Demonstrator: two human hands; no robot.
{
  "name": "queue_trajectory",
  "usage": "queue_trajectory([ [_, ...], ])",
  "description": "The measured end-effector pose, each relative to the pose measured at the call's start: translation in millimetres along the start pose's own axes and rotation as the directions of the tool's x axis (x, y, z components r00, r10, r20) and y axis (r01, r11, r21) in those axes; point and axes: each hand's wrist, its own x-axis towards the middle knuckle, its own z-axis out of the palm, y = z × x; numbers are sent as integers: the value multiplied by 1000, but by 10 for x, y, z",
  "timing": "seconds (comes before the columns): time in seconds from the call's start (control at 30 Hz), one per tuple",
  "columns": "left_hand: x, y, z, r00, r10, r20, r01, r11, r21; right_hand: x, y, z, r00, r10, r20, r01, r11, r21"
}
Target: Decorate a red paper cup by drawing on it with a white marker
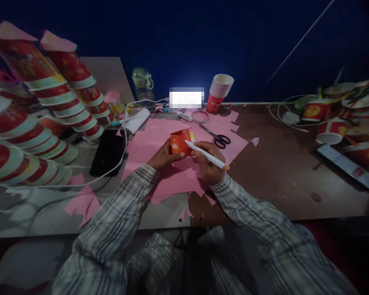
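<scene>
My left hand (163, 157) grips a red paper cup (179, 141) with a yellow patch on its right side, thumb across the front. In my right hand (211, 164) is a white marker (206, 154), its tip pointing left at the cup's side; I cannot tell whether it touches. Both hands are above pink paper sheets (160, 180) spread on the table. Black-handled scissors (219, 139) lie on the paper to the right of my right hand. A white tube (184, 116) rests behind the cup.
Towers of stacked cups (76, 106) stand on the left, beside a black phone (107, 153). A stack of red cups (219, 93) is at the back, near a clear bottle (143, 88). More cups (332, 130), a cable and a lit phone (347, 166) sit on the right.
</scene>
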Motion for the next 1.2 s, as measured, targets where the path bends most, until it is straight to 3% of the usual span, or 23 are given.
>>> queue_trajectory([
  [1.2, -9, 27, 23, 1000, 5, 21, -6, 998, 62, 30, 24, 14, 999, -33, 18, 33, 999, 1],
])
